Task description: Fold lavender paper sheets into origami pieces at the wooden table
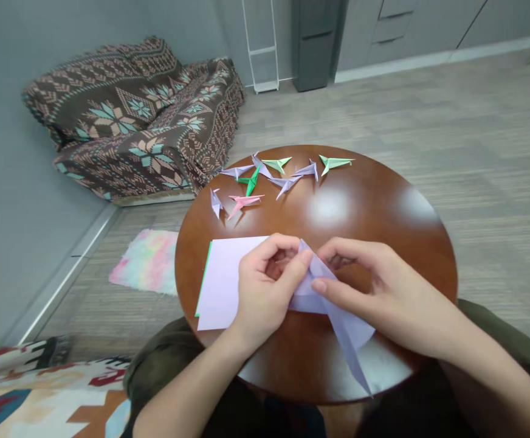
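Over the wooden surface, we are pinching a lilac paper sheet between our left hand and right hand, keeping its crease taut.

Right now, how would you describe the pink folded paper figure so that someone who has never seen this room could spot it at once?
Start with the round brown wooden table. At its far side lies a scattered group of origami figures. The pink origami figure sits at the group's near edge, just right of a small lavender figure, and is the only pink one among the lavender and green figures.
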Action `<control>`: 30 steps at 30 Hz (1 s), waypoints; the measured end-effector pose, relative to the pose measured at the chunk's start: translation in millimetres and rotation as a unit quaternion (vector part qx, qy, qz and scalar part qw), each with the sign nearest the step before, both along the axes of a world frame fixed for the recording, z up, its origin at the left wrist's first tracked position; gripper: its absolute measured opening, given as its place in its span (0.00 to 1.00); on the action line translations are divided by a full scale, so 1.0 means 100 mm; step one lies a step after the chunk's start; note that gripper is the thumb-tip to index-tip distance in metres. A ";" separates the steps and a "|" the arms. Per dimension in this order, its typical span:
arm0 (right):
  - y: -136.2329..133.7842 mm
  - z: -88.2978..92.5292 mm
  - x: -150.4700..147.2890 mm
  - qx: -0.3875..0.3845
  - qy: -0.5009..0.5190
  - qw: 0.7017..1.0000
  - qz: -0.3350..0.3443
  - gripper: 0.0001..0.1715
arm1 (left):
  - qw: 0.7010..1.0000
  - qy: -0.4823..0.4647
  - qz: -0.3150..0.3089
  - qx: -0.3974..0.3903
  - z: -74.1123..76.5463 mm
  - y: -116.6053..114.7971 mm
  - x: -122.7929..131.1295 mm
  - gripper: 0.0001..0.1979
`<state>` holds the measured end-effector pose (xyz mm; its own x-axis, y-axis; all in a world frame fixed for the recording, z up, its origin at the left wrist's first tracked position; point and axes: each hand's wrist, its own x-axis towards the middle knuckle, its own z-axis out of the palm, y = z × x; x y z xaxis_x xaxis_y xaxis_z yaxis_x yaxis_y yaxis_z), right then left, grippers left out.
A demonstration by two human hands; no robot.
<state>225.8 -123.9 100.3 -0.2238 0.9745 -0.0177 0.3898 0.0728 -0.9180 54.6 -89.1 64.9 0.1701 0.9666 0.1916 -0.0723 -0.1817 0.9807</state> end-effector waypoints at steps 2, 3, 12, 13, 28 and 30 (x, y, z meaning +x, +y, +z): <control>0.01 0.00 0.00 0.002 -0.035 0.999 0.009 0.08 | 1.000 -0.014 0.019 0.011 -0.02 0.00 0.01 0.10; 0.02 -0.01 0.01 0.006 -0.047 0.999 0.006 0.09 | 0.999 -0.021 0.022 0.009 -0.04 0.01 0.01 0.10; 0.10 -0.08 0.13 0.064 -0.105 0.992 0.001 0.12 | 0.990 -0.014 -0.088 -0.105 -0.10 0.13 -0.04 0.10; 0.10 -0.09 0.13 0.067 -0.105 0.992 0.002 0.13 | 0.988 -0.016 -0.094 -0.118 -0.11 0.13 -0.04 0.11; 0.11 -0.11 0.14 0.063 -0.107 0.992 0.013 0.13 | 0.983 -0.020 -0.077 -0.163 -0.23 0.17 -0.09 0.12; 0.10 -0.09 0.14 0.061 -0.108 0.992 0.012 0.13 | 0.979 -0.047 -0.074 -0.183 -0.21 0.17 -0.09 0.12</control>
